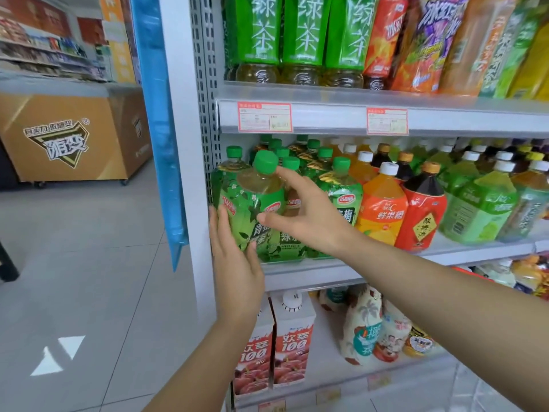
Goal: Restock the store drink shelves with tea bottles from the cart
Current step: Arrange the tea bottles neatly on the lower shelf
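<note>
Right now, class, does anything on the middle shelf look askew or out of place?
Yes: the front-left green tea bottle leans off vertical, touched by the left hand and right hand, while the neighbouring bottles stand upright.

Price tags (265,117) unreadable, top-shelf tea bottles (303,31) cut off above

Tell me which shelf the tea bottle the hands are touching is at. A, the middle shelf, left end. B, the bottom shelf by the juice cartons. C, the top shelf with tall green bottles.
A: the green-capped tea bottle leans at the left end of the middle shelf, left hand flat on its side, right hand touching near its cap.
</note>
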Tool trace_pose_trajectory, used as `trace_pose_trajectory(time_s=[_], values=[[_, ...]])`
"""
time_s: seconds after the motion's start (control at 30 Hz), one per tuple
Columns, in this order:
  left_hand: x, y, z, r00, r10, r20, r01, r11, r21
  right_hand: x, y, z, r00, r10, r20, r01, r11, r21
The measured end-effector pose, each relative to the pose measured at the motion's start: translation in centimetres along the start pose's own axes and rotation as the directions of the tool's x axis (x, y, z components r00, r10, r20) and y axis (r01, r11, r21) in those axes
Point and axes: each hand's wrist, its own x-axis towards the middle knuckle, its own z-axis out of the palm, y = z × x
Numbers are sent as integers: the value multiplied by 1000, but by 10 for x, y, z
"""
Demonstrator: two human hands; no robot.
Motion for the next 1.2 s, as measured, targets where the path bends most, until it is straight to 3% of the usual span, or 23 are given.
trace_pose_trajectory(time_s=[0.17, 0.3, 0.47, 0.57, 0.67, 0.97, 1.2], values=[[-7, 3, 7, 996, -34, -83, 31, 999, -33, 2, 6, 0, 998, -42, 50, 46, 994, -94], [-10, 7, 14, 987, -2, -162, 17, 996, 89, 12, 2, -6, 991, -102, 90, 120, 966, -230], [-12, 5, 11, 991, -27, -133, 48, 986, 157, 23, -13, -12, 980, -106, 170, 164, 911, -379], [-12, 7, 9, 989, -58, -138, 87, 973, 215, 29, -23, -12, 966, -191, 176, 252, 854, -455], [-21, 6, 6, 996, -42, -81, 64, 952, 298, 30, -26, -6, 969, -190, 160, 245, 839, -486], [-19, 1, -10, 976, -123, 180, 89, 978, 187, 54, -32, 22, 986, -133, 104, 169, 796, -581], [1, 3, -15, 952, -140, 271, 93, 979, 180, 88, -22, 16, 986, -79, 145, 150, 793, -590]])
